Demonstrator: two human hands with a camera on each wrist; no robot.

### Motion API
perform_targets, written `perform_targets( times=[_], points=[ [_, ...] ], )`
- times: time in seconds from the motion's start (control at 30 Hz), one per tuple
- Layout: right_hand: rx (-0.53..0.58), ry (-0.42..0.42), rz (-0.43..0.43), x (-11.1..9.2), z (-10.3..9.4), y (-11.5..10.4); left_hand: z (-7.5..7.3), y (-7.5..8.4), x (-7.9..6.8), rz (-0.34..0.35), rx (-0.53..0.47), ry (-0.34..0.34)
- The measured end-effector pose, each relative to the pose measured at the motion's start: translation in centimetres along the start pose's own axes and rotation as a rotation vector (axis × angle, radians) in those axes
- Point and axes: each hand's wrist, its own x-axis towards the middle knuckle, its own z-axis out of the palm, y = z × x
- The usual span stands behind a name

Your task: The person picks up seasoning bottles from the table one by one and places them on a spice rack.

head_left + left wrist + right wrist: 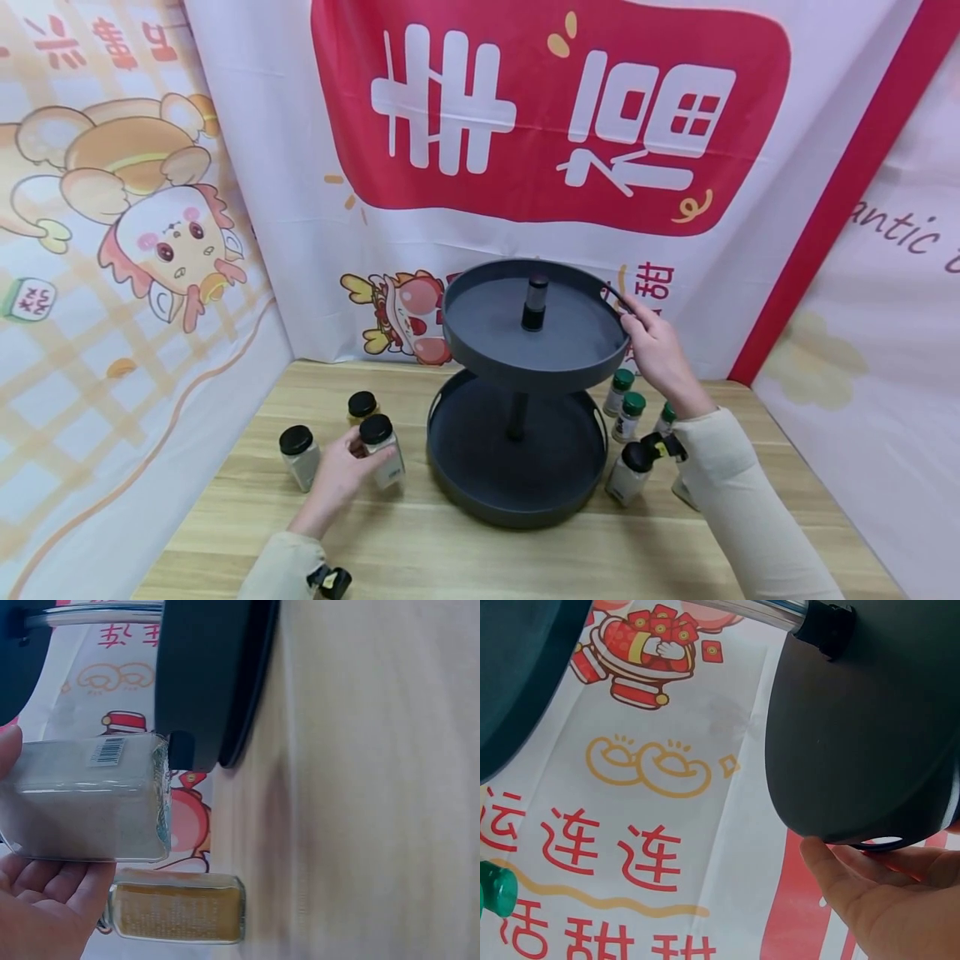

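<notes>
A glass spice jar [388, 467] with a black lid and pale contents is in my left hand [345, 473], which grips its side. The left wrist view shows this jar's base off the wooden table. My right hand [662, 350] holds the upper tray's rim at its handle cutout. That tray [480, 304] belongs to a dark grey two-tier round stand, whose lower tray [487, 479] rests on the table. Both trays show bare floors round the central post [517, 417]. A jar of yellow-brown powder [180, 911] stands just behind my left hand.
Another black-lidded jar [300, 458] stands at the left. Right of the stand are several small green-capped jars [628, 417] and a black-capped jar [628, 475]; my right forearm partly covers others. A printed cloth [285, 167] hangs behind the table [420, 558].
</notes>
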Motion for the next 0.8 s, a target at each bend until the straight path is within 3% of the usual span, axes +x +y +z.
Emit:
perform_targets(
  times=[0.2,0.43,0.8],
  points=[
    [0.008,-0.002,-0.001,0.0,0.0,0.0,-0.4,1.1,0.1,0.024,0.021,0.015],
    [0.007,0.000,-0.004,0.1,0.0,-0.1,-1.3,2.6,0.5,0.000,0.065,-0.006],
    [0.008,0.016,-0.014,0.1,0.1,-0.1,-1.8,5.3,1.2,-0.006,-0.071,0.013]
  ],
)
